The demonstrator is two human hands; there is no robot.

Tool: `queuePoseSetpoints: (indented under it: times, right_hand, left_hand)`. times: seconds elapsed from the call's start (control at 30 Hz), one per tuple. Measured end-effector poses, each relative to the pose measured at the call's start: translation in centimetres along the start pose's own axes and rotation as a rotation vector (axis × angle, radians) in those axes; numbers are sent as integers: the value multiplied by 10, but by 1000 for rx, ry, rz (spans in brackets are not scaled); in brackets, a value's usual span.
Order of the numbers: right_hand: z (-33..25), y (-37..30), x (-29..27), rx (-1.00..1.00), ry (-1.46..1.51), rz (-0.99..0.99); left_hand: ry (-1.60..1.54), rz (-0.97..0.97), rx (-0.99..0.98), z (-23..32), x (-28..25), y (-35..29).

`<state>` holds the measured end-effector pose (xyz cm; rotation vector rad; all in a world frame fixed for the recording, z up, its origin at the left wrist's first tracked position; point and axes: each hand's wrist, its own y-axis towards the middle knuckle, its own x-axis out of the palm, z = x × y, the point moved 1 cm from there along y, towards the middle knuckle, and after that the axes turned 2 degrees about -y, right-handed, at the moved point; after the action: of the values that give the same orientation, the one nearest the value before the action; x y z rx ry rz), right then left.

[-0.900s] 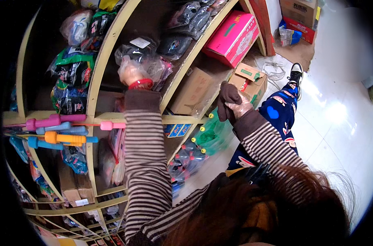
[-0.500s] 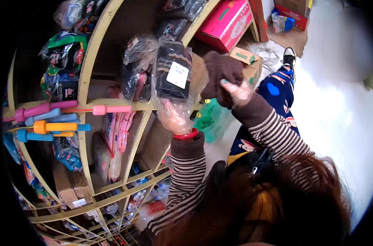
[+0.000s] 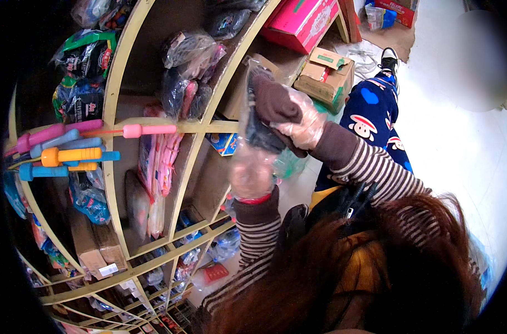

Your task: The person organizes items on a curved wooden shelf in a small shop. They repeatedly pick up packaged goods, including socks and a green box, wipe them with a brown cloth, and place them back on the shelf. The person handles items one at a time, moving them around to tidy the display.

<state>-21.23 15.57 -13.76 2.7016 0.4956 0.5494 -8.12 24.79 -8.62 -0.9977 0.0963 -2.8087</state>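
My right hand (image 3: 305, 127), in a clear plastic glove, grips a bunched brown cloth (image 3: 277, 103). The cloth lies against the face of a clear plastic packet (image 3: 258, 133) with dark fabric inside. Holding the packet's lower end is my left hand (image 3: 253, 173), also gloved and smeared by motion, with a red band (image 3: 252, 199) at the wrist. Most of the packet's front is hidden behind the cloth and my right hand. Both hands are in front of the shelf edge.
Wooden shelving (image 3: 193, 127) fills the left side, holding bagged goods (image 3: 189, 72). Pink, blue and orange jump-rope-like handles (image 3: 69, 157) hang at its edge. A pink carton (image 3: 301, 23) and a brown cardboard box (image 3: 327, 75) stand beyond my hands. Pale floor (image 3: 454, 145) lies to the right.
My right hand has moved left with the brown cloth, onto the packet. The packet has turned and shifted right, so its white label no longer shows. The view has shifted slightly.
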Motion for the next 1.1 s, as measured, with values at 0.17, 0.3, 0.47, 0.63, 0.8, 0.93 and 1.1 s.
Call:
queuePoseSetpoints:
  times: [0.17, 0.3, 0.47, 0.63, 0.8, 0.93, 1.1]
  right_hand:
    - [-35, -5, 16, -290, -541, -90]
    - [-36, -9, 26, -367, -549, -116]
    - [-37, -7, 17, -321, -503, -83]
    - [-49, -6, 22, -354, -565, -123]
    - [-46, 0, 15, -331, -516, -106]
    - [-49, 1, 18, -292, -534, -90]
    - [-63, -4, 27, -385, -672, -194]
  left_hand:
    - [-3, -202, 6, 21, 13, -1]
    - [299, -172, 140, 15, 1, -2]
    - [364, 6, 122, 10, 3, -6]
    - [491, -157, 93, 19, -16, 3]
    - [675, -60, 240, 19, -13, -2]
    - [533, -81, 203, 16, 7, -2]
    - [1244, -312, 448, 37, 4, 20]
